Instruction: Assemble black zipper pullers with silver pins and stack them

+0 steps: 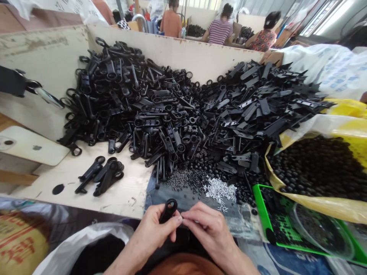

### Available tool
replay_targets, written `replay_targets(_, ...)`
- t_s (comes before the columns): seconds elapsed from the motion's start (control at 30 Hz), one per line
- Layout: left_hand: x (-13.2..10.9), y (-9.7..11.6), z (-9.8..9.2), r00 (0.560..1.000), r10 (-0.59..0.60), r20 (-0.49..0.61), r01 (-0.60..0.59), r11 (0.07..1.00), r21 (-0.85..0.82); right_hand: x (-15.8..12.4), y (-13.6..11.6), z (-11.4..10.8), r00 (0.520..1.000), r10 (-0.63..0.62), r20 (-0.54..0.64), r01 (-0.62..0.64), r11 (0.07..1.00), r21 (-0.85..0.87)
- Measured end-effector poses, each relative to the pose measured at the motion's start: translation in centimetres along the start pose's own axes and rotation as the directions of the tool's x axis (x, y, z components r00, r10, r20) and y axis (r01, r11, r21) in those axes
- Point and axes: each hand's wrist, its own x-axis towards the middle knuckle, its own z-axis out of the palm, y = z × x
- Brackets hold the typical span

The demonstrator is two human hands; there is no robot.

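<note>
My left hand (156, 225) is closed around a black plastic part with a ring-shaped end (171, 205), held upright with the ring on top. My right hand (208, 225) is pinched, its fingertips meeting the left thumb beside the part. Whatever sits between those fingertips is too small to make out. Just beyond the hands, small silver pins (220, 190) lie in a loose pile on a dark cloth (166, 196). Small black beads or balls (197, 179) are scattered next to them. Several similar ringed parts (107, 173) lie grouped on the board at the left.
A large heap of black ringed parts (120, 88) and flat black pieces (258, 95) fills the bench against a low wall (189, 57). On the right are a yellow bag of black balls (321, 164) and a green tray (259, 206). A phone (34, 145) leans left. People sit beyond.
</note>
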Motion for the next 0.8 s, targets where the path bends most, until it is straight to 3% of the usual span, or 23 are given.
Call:
replay_targets(0.1,-0.1,0.1,-0.2,0.998,-0.003,-0.060,-0.002,0.997,-0.081,1.1,0.7,-0.9,0.999,0.050,0.018,-0.049,0.997,-0.051)
replay_targets(0.2,0.1,0.3,-0.2,0.988,0.003,-0.157,-0.024,0.991,-0.135,2.5,1.8,-1.2,0.999,0.047,-0.015,-0.050,0.953,-0.298)
replay_targets(0.3,0.2,0.4,-0.2,0.975,0.014,-0.221,-0.052,0.985,-0.167,3.5,2.5,-0.9,0.998,0.054,0.037,-0.027,0.855,-0.518)
replay_targets(0.5,0.6,0.1,-0.1,0.974,-0.009,-0.226,-0.048,0.968,-0.248,3.3,2.8,-0.4,0.996,0.041,0.076,0.005,0.847,-0.532)
replay_targets(0.57,0.7,0.0,0.1,0.977,-0.022,-0.210,-0.039,0.958,-0.283,3.3,2.6,-0.6,0.998,0.045,0.045,-0.018,0.878,-0.478)
replay_targets(0.67,0.7,0.2,0.5,0.983,-0.025,-0.181,-0.034,0.947,-0.319,3.3,1.9,-0.7,0.994,0.088,-0.062,-0.098,0.976,-0.194)
replay_targets(0.73,0.6,0.5,0.9,0.985,-0.022,-0.169,-0.036,0.942,-0.332,3.3,1.3,-0.7,0.986,0.124,-0.114,-0.123,0.992,0.021)
replay_targets(0.8,0.4,0.8,1.4,0.985,-0.014,-0.169,-0.044,0.940,-0.338,3.1,0.7,-0.5,0.982,0.139,-0.129,-0.123,0.984,0.126)
